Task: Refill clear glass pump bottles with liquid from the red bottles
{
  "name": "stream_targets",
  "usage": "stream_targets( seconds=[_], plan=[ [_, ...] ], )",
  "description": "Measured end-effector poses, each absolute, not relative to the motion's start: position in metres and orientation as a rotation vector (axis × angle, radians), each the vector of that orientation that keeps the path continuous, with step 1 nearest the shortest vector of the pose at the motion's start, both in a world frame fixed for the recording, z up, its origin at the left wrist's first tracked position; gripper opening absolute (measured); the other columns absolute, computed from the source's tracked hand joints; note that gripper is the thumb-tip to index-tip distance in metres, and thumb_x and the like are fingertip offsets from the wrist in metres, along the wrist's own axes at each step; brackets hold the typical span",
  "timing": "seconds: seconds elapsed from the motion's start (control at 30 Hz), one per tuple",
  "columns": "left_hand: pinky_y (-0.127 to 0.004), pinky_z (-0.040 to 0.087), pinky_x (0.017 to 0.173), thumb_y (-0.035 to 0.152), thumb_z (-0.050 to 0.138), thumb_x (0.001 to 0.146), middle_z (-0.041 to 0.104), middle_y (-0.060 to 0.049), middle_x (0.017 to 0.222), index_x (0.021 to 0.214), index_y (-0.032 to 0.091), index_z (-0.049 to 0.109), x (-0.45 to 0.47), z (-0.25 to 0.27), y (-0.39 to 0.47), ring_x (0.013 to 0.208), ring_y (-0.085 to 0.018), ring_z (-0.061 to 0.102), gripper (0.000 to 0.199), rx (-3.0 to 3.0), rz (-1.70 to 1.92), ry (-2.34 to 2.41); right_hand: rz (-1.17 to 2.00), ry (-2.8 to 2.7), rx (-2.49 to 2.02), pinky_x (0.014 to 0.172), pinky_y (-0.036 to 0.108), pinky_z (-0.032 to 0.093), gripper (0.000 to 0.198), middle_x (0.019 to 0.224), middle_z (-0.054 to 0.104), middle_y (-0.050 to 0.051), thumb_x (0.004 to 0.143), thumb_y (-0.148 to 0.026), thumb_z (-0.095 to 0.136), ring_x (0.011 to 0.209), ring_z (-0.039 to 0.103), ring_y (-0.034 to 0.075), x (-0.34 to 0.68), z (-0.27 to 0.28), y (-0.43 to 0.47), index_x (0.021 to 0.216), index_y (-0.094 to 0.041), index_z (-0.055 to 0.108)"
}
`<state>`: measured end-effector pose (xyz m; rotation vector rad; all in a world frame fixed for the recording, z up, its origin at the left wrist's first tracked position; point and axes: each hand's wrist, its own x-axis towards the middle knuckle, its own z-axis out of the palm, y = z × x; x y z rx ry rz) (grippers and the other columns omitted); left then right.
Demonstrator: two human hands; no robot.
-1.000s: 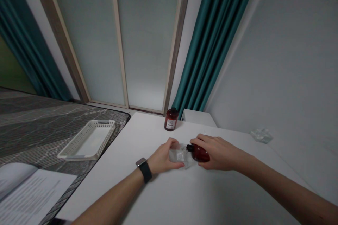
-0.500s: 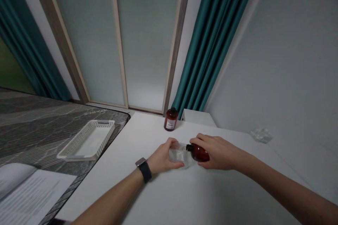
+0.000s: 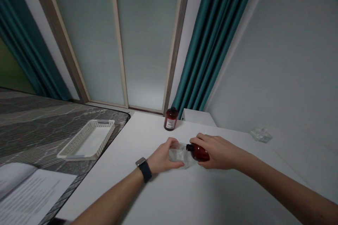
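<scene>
My left hand [image 3: 165, 156] grips a clear, see-through container [image 3: 181, 154] between thumb and fingers, over the white table. A brown-red bottle [image 3: 200, 153] is wrapped in my right hand [image 3: 215, 151]; it lies tilted on its side, its black neck pointing left at the container. The neck end overlaps the container's right part; I cannot tell whether liquid flows. Behind my hands, a second brown-red bottle [image 3: 171, 119] with a white label and dark top stands upright near the table's far edge.
The white table [image 3: 148, 130] reaches the wall on the right, where a clear crumpled-looking item [image 3: 261, 135] lies. To the left, a white perforated basket [image 3: 91, 156] and an open book [image 3: 39, 193] rest on a grey patterned surface. A white cabinet [image 3: 199, 117] stands beyond the table.
</scene>
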<state>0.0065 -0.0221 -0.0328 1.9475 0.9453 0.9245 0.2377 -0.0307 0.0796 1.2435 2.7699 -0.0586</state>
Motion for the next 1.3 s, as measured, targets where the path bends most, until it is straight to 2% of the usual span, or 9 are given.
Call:
stream_targets(
  seconds=[1.3],
  plan=[
    [-0.041,0.051,0.088,0.024,0.082,0.066,0.067,-0.009,0.110,0.114,0.020,0.045,0.0071,-0.0326,-0.0228,0.099,-0.026,0.065,0.061,1.934,0.941,0.952,-0.014,2.776,1.217,0.069,0.032,0.043,0.049,0.110,0.060,0.009,0.077,-0.030,0.065,0.088,0.065,0.026,0.2366,0.0825,-0.0304,0.123,-0.025,0.051]
  ],
)
